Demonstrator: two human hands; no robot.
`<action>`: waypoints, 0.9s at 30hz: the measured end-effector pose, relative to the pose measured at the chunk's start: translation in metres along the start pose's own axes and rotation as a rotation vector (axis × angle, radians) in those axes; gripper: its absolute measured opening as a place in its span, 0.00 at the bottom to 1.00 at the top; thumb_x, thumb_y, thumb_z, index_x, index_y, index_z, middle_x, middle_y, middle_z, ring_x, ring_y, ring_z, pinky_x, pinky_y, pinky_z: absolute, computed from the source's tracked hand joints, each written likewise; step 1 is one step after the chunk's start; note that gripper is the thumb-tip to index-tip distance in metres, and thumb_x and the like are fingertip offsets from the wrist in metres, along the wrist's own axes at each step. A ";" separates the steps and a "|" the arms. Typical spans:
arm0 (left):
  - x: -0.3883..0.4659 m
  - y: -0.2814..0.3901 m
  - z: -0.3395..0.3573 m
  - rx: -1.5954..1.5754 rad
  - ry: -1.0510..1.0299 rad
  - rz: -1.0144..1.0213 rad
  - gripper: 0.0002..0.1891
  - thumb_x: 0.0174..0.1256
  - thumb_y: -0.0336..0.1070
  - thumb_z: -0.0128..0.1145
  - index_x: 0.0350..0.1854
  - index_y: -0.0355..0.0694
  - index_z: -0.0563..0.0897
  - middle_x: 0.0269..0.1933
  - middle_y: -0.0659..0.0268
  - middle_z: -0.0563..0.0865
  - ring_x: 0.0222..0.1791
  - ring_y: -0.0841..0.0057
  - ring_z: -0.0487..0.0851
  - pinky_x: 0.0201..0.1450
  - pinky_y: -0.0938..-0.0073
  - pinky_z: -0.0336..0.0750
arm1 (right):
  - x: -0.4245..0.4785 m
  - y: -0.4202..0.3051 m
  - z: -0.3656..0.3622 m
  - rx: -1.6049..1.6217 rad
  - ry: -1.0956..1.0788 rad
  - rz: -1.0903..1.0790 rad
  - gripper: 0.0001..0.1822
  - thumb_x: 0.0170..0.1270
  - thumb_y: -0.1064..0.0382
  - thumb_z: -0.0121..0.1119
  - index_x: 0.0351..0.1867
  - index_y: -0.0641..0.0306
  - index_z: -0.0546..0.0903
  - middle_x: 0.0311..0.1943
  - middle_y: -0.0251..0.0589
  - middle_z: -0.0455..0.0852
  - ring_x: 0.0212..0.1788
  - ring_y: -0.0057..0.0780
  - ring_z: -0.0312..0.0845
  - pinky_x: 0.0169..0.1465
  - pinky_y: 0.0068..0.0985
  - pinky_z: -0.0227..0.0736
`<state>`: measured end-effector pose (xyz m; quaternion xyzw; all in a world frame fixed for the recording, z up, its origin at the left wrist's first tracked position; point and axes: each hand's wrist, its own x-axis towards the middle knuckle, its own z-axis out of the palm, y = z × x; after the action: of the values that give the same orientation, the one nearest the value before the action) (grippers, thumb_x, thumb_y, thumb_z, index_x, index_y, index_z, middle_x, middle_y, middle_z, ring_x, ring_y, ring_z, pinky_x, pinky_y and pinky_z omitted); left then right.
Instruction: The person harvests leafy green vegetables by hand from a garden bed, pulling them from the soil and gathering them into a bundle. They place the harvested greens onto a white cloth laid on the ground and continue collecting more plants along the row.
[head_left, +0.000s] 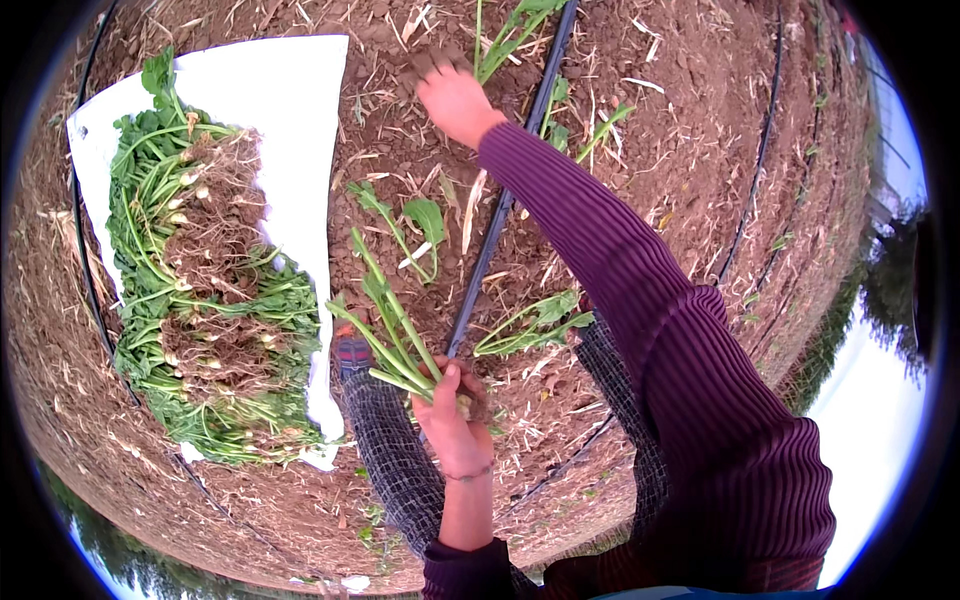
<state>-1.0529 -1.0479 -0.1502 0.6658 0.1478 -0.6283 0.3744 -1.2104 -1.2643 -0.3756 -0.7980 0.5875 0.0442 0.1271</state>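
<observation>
My left hand (454, 420) is closed around the base of a leafy plant (394, 319) with thick green stalks. The stalks point up and to the left, and soil clings near the root end by my fingers. My right hand (454, 101) reaches forward to the brown soil, its soil-covered fingertips blurred against the ground. Just right of those fingers a green plant (506, 49) rises from the ground. On the left, a white sheet (300, 112) carries rows of pulled plants (217, 300), with pale bulb-like bases and tangled brown roots.
A black drip irrigation pipe (491, 247) runs between my feet and under my right forearm. Loose leaves (424, 221) and a cut leafy stem (529, 326) lie on the straw-strewn soil. Another dark pipe (90, 262) passes the sheet's left side.
</observation>
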 end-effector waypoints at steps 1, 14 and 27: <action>0.000 0.000 0.004 -0.006 -0.016 -0.014 0.07 0.53 0.30 0.55 0.34 0.40 0.72 0.28 0.67 0.77 0.23 0.83 0.74 0.23 0.83 0.69 | -0.020 0.013 0.013 -0.063 0.181 -0.084 0.20 0.46 0.73 0.51 0.46 0.67 0.72 0.45 0.45 0.73 0.52 0.37 0.65 0.56 0.34 0.63; 0.015 0.030 -0.036 -0.027 0.203 0.225 0.10 0.60 0.39 0.51 0.38 0.40 0.71 0.37 0.62 0.80 0.39 0.74 0.76 0.42 0.72 0.68 | -0.183 -0.132 -0.073 1.441 -0.402 0.453 0.17 0.49 0.80 0.49 0.42 0.62 0.78 0.28 0.38 0.80 0.27 0.23 0.75 0.30 0.21 0.71; 0.023 0.149 -0.133 -0.261 0.690 0.403 0.11 0.58 0.34 0.52 0.42 0.39 0.71 0.36 0.67 0.79 0.30 0.85 0.76 0.15 0.87 0.69 | 0.032 -0.322 -0.075 0.818 -0.061 -0.145 0.12 0.46 0.74 0.53 0.36 0.66 0.78 0.33 0.50 0.79 0.36 0.39 0.76 0.41 0.31 0.72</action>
<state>-0.8531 -1.0642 -0.1350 0.7997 0.2095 -0.2586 0.4997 -0.9011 -1.2240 -0.2623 -0.7194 0.4948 -0.1781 0.4538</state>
